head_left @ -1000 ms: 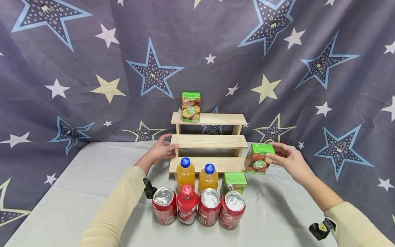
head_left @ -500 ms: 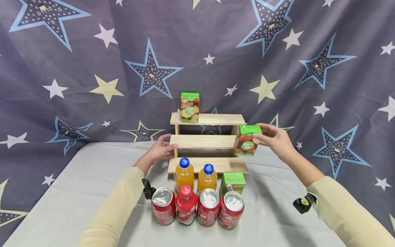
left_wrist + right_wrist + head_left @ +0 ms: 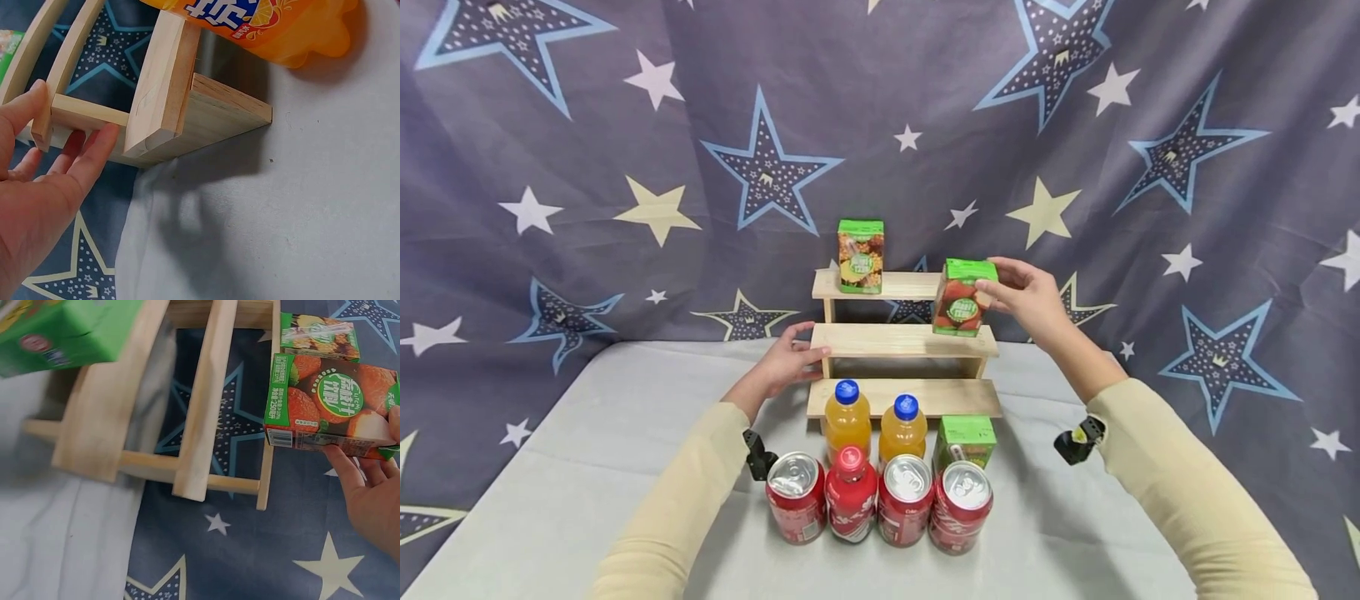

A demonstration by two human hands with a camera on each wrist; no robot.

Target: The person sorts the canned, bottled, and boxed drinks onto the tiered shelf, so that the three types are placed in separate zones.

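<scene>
My right hand [image 3: 1030,302] pinches a lychee juice box [image 3: 962,302] by its right side, in front of the right part of the top board of a three-tier wooden shelf [image 3: 902,340]. The right wrist view shows the same juice box [image 3: 334,403] up close, with fingers under its lower edge. With thumb and fingers, my left hand [image 3: 787,362] grips the left end of the middle tier; in the left wrist view, the hand [image 3: 47,187] has its thumb on the board and fingertips on the side rail. Another juice box [image 3: 861,257] stands upright on the top board's left.
Before the shelf stand two orange drink bottles [image 3: 847,421] with blue caps and a green juice box [image 3: 966,442]. Nearer are several red cola cans [image 3: 796,498] and a red bottle [image 3: 852,496]. A star-patterned curtain [image 3: 880,100] hangs behind the white-covered table [image 3: 587,467].
My right hand has carried the lychee juice box up and to the left, from beside the lowest board to the top board's front. My left hand stays on the shelf.
</scene>
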